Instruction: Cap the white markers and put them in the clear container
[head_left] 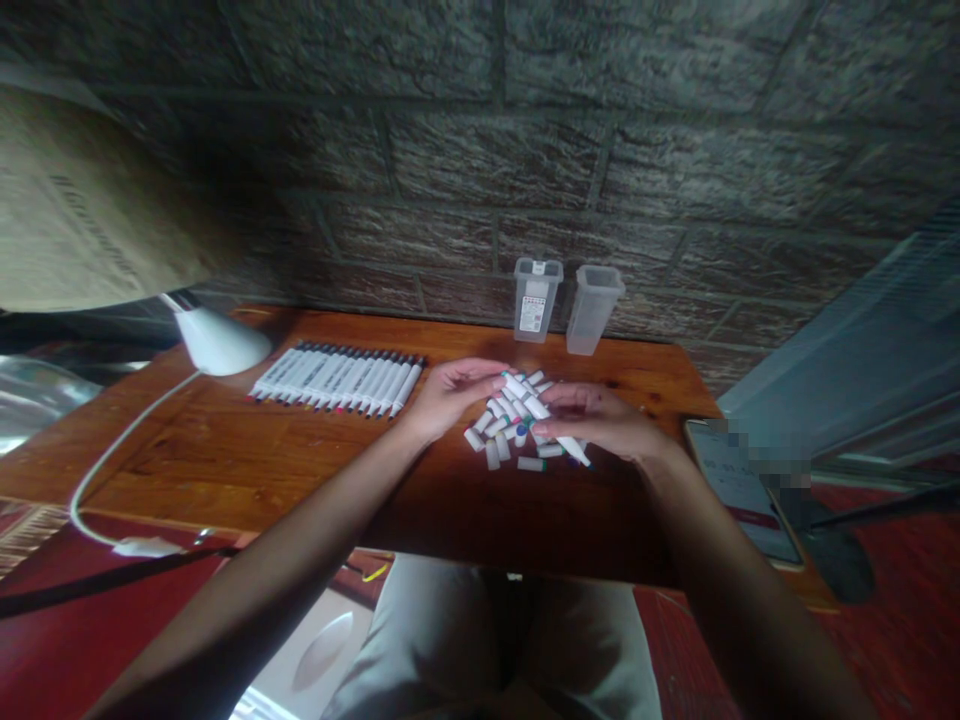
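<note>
- Near the middle of the wooden worktop (225, 450), a little towards its right edge, both bare hands meet over a loose heap of white markers (504, 432).
- The right hand (600, 420) has its grip closed on one white marker (546, 416), which lies slanted with its lower end pointing at the near edge and its upper end towards the left hand.
- The left hand (450, 395) curls over the upper end of that same marker, fingertips touching it; whether its grip is truly closed on it I cannot tell.
- Under and just beside the hands, the heap lies jumbled, markers crossing one another, some with coloured ends.
- Towards the left edge, well apart from the heap, a neat row of markers (337, 380) lies side by side.
- At the far edge by the brick wall stand two clear plastic containers (562, 300), upright, close together, one bearing a label.
- A white desk lamp (221, 340) leans in over the far left corner, its cable trailing off the left edge.
- A phone (739, 490) lies flat at the right edge.
</note>
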